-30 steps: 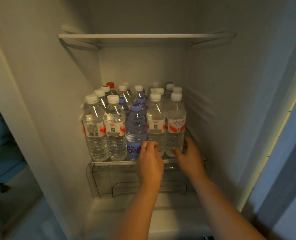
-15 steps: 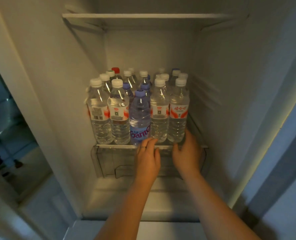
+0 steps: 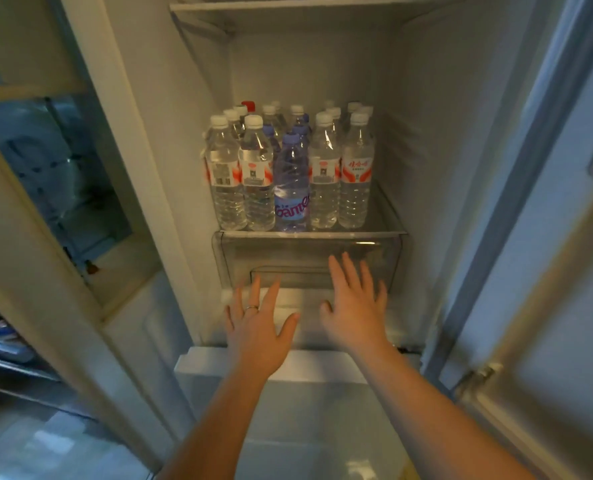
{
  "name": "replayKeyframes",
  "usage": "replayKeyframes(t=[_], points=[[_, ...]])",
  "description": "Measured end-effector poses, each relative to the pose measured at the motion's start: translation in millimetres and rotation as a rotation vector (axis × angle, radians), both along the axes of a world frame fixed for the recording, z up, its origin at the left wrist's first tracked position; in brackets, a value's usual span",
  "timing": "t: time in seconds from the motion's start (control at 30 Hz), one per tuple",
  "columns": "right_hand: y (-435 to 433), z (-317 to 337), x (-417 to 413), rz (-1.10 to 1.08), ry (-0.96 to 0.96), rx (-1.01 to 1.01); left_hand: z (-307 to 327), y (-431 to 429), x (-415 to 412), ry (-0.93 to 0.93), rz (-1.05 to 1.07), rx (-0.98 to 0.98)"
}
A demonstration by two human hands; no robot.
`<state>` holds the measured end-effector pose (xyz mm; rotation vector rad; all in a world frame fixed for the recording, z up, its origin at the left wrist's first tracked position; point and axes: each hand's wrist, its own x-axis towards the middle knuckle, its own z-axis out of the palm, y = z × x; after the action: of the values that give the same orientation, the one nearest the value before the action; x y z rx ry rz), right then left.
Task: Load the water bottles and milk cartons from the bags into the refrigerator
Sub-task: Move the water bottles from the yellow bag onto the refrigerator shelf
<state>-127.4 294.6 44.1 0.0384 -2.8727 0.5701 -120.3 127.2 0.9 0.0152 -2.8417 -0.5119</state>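
Several clear water bottles (image 3: 324,174) with white caps stand packed in rows on a glass refrigerator shelf (image 3: 385,216). A purple-tinted bottle (image 3: 291,188) stands at the front middle, and a red cap shows at the back left. My left hand (image 3: 258,327) and my right hand (image 3: 355,306) hover below the shelf in front of the clear drawer (image 3: 236,258). Both hands have spread fingers and hold nothing. No milk carton is in view.
An upper shelf (image 3: 316,8) spans the top of the compartment. The open refrigerator door (image 3: 548,271) stands to the right. A white ledge (image 3: 323,368) lies under my wrists. To the left a white frame borders a dim glass-fronted space (image 3: 56,188).
Both hands have let go of the front-row bottles and drawn back and down from the shelf edge, fingers spreading. The view has pulled back from the refrigerator.
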Motion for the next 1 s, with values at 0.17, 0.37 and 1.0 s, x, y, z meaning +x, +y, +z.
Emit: replayKeyframes(t=[0.17,0.37,1.0], points=[[-3.8,-16.6,91.0,0.105,0.076,0.011,-12.8,-29.2,87.3,0.076,-0.04,-0.01],[-5.4,-44.7,211.7,0.163,0.045,0.038,-34.8,-49.5,216.6,0.008,-0.12,0.005],[65.6,-137.7,477.4,0.215,-0.228,0.115,-109.7,14.1,490.7,-0.405,-0.227,0.069]])
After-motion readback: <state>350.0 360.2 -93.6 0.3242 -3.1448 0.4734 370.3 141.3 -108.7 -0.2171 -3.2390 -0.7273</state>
